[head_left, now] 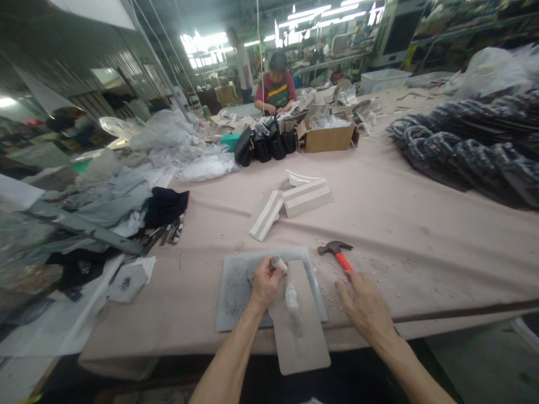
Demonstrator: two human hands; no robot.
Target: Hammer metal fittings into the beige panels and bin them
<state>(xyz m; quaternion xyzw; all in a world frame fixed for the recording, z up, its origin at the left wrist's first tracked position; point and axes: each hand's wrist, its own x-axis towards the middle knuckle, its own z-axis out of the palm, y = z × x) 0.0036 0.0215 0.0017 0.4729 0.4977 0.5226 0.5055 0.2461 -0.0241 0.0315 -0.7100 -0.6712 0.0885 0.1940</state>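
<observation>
My left hand (266, 282) is closed round a small whitish cylindrical piece (278, 264) at the top edge of a beige panel (301, 331). The panel lies partly over a grey speckled board (240, 286) and reaches past the table's front edge. A blurred whitish strip (291, 294) runs down the panel. To the right, my right hand (364, 303) is at the red handle of a claw hammer (336, 247), its fingers blurred; whether they grip the handle is unclear.
Beige pieces with white strips (307, 196) lie mid-table. Black bags (265, 145) and a cardboard box (328, 137) stand behind them. Dark stacked items (471, 146) are at right, plastic wrap and cloth at left. A person (278, 90) works across the table (379, 224).
</observation>
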